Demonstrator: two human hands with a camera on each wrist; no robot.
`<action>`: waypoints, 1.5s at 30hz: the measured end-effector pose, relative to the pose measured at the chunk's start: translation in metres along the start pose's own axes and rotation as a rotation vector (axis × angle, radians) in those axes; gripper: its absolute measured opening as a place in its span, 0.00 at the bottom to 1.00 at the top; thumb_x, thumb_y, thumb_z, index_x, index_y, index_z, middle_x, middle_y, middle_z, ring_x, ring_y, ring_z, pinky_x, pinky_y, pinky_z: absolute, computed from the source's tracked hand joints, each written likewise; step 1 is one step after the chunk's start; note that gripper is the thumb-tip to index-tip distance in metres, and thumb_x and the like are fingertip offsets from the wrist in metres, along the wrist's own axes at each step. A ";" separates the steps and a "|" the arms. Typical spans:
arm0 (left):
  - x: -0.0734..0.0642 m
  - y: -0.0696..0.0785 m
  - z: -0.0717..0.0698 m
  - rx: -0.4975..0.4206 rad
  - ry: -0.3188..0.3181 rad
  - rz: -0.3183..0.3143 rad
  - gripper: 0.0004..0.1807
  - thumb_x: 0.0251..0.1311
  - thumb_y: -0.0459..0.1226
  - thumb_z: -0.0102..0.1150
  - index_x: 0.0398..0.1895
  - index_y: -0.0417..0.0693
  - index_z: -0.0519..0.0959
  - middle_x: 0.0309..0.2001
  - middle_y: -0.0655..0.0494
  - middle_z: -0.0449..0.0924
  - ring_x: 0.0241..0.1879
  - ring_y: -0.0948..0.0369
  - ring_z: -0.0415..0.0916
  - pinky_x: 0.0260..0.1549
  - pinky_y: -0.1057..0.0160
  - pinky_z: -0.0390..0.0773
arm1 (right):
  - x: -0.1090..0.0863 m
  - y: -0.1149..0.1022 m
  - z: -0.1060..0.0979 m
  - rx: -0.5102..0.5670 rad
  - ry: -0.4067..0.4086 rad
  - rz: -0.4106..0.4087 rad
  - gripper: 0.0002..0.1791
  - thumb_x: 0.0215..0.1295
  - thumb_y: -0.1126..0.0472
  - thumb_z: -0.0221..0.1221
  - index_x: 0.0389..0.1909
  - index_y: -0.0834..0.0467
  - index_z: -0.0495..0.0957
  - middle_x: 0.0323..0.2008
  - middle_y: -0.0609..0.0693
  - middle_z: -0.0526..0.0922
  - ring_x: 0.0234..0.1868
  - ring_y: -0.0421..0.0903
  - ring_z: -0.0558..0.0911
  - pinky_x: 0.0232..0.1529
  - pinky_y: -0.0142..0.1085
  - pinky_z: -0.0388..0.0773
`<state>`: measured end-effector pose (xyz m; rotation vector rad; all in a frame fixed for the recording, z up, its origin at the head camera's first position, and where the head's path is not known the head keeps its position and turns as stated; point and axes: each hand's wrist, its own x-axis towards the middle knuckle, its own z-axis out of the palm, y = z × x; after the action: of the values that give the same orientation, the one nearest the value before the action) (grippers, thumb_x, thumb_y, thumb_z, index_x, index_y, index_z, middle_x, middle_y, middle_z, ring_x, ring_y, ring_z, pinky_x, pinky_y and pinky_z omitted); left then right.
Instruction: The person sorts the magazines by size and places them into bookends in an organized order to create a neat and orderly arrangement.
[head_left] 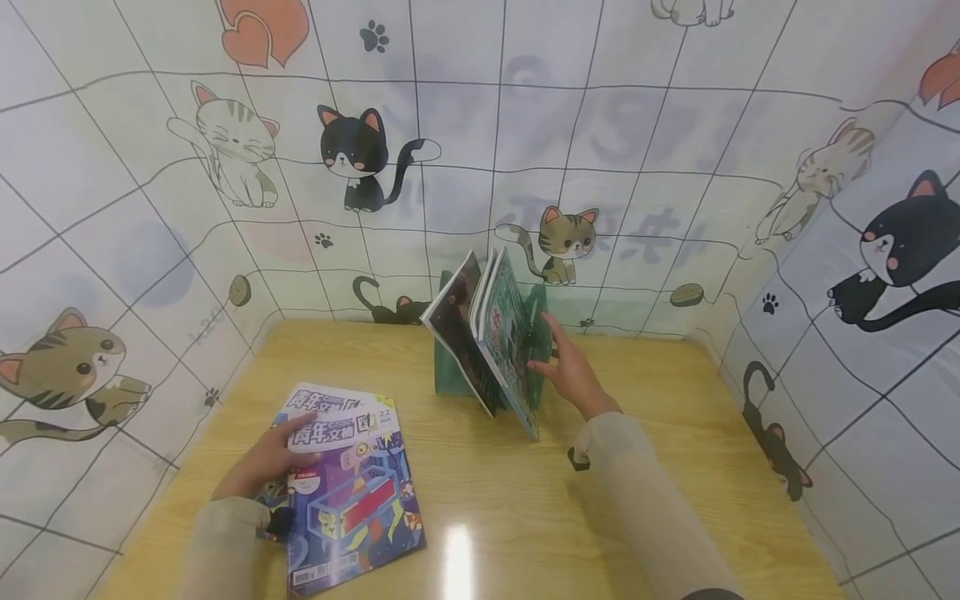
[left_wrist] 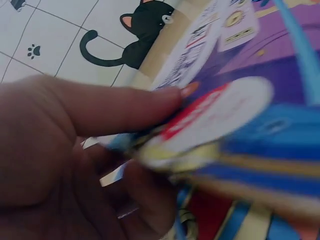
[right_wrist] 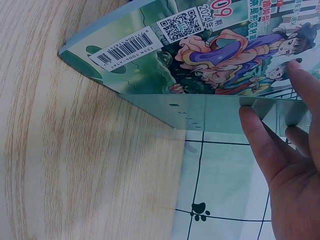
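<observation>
At lower left in the head view my left hand grips the left edge of a purple magazine. The left wrist view shows the thumb on its cover and fingers curled beneath. Another magazine lies partly under it. My right hand is at the right side of a green bookend. In the right wrist view its fingertips touch the bookend's plate, while the thumb overlaps a green illustrated magazine. That magazine leans in the bookend beside a dark-covered magazine.
The wooden table meets cat-patterned wall sheeting at the back and both sides. Both magazines at the front of the bookend jut out toward me at a tilt.
</observation>
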<state>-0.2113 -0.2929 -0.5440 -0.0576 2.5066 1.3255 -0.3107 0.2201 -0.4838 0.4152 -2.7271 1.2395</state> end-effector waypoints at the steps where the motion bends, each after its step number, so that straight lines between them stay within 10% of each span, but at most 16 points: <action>1: -0.001 0.001 0.000 -0.040 -0.021 -0.004 0.48 0.50 0.35 0.71 0.75 0.46 0.57 0.57 0.32 0.71 0.39 0.50 0.78 0.34 0.54 0.82 | 0.000 0.000 0.000 0.003 0.000 0.002 0.53 0.59 0.60 0.68 0.77 0.41 0.43 0.74 0.59 0.52 0.58 0.70 0.73 0.49 0.58 0.77; 7: -0.009 0.012 -0.004 -0.177 -0.111 -0.055 0.51 0.49 0.29 0.68 0.77 0.58 0.55 0.62 0.38 0.67 0.44 0.48 0.78 0.38 0.50 0.82 | 0.000 0.001 -0.002 0.008 -0.005 0.005 0.53 0.60 0.60 0.67 0.77 0.40 0.43 0.75 0.57 0.50 0.58 0.69 0.72 0.50 0.58 0.76; 15: -0.015 0.027 -0.011 -0.175 -0.189 0.042 0.53 0.48 0.23 0.61 0.78 0.61 0.51 0.57 0.34 0.64 0.35 0.49 0.75 0.32 0.50 0.81 | 0.000 -0.001 -0.003 0.003 -0.009 0.017 0.53 0.61 0.61 0.67 0.77 0.39 0.42 0.75 0.58 0.50 0.59 0.69 0.72 0.51 0.59 0.75; 34: -0.020 0.073 -0.004 -0.098 -0.123 0.292 0.52 0.52 0.16 0.51 0.75 0.73 0.56 0.67 0.41 0.62 0.46 0.44 0.74 0.26 0.50 0.82 | -0.001 -0.002 -0.002 -0.004 -0.014 0.004 0.51 0.61 0.58 0.67 0.77 0.43 0.44 0.75 0.56 0.52 0.59 0.68 0.72 0.50 0.58 0.76; 45: -0.022 0.084 0.002 -0.036 -0.068 0.288 0.50 0.56 0.20 0.54 0.72 0.80 0.58 0.68 0.44 0.64 0.54 0.43 0.72 0.41 0.53 0.82 | 0.000 -0.001 0.000 0.000 0.005 0.004 0.51 0.60 0.60 0.67 0.77 0.44 0.45 0.75 0.56 0.52 0.59 0.67 0.73 0.51 0.58 0.76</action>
<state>-0.2045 -0.2458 -0.4715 0.3475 2.5030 1.4519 -0.3100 0.2196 -0.4833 0.4059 -2.7256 1.2402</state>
